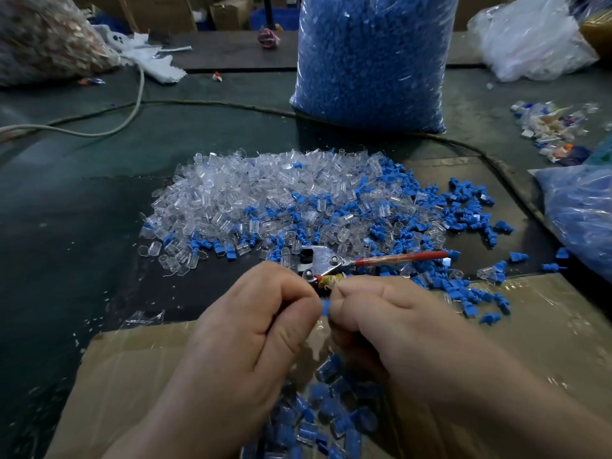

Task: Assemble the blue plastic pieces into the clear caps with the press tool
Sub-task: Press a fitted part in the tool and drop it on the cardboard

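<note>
Your left hand (261,329) and your right hand (390,329) met knuckle to knuckle low in the view, both curled tight, fingertips pinching the same small blue piece (326,307) between them. Only a sliver of blue showed in the gap, so whether a clear cap sat on it, you could not tell from here. Just beyond your fingers lay the press tool (334,261), metal head toward the heap, red handle pointing off to your right, a frayed yellowish wrap near its pivot close against your right fingertips. Behind it spread the big heap of clear caps (251,190), with loose blue pieces (463,213) mixed through it and scattered thick on its right side. Under your wrists a cardboard box (132,366) held assembled parts (318,422), blue inside clear. Farther back on the dark table (66,200) stood a tall clear bag of blue parts (374,58), a cable curving past its foot.
</note>
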The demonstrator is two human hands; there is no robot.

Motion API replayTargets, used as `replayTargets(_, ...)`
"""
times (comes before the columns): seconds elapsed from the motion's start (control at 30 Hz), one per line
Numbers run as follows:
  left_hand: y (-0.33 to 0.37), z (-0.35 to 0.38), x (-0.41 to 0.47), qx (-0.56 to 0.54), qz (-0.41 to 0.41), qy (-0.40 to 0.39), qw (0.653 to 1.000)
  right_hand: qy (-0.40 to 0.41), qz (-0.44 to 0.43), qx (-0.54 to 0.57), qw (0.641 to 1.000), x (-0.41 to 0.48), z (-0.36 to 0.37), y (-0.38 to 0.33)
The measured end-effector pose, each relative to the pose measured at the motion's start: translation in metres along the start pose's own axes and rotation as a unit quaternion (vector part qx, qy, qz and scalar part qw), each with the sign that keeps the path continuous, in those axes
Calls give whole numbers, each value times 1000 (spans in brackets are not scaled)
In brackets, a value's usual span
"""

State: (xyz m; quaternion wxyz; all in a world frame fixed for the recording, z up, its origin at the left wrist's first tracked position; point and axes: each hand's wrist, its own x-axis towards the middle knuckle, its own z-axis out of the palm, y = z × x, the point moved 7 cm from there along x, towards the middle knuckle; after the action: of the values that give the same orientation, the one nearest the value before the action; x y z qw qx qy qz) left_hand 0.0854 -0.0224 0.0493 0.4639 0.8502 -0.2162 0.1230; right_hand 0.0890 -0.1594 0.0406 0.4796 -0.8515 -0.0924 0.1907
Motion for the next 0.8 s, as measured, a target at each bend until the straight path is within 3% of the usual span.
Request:
replayTargets(0.03, -6, -4, 1, 18, -28, 13, 999, 32, -14, -99, 994, 0, -8, 1)
replayTargets(0.1, -17, -7, 2, 57, -79, 10, 995, 110, -26, -312, 943, -5, -30, 3)
replayTargets(0.2, -24, 5, 0, 147, -86, -75, 983, 146, 47, -459, 875, -13, -69, 17)
replayTargets(0.37, -20, 17, -2, 169, -63, -122, 976, 106, 91, -492, 859, -16, -89, 38)
replayTargets(0.6, -12, 25, -5, 147, -22, -180, 972, 96, 82, -455, 882, -5, -75, 41)
replayTargets(0.8, -16, 22, -5, 123, -47, -167, 977, 92, 79, -459, 880, 7, -77, 43)
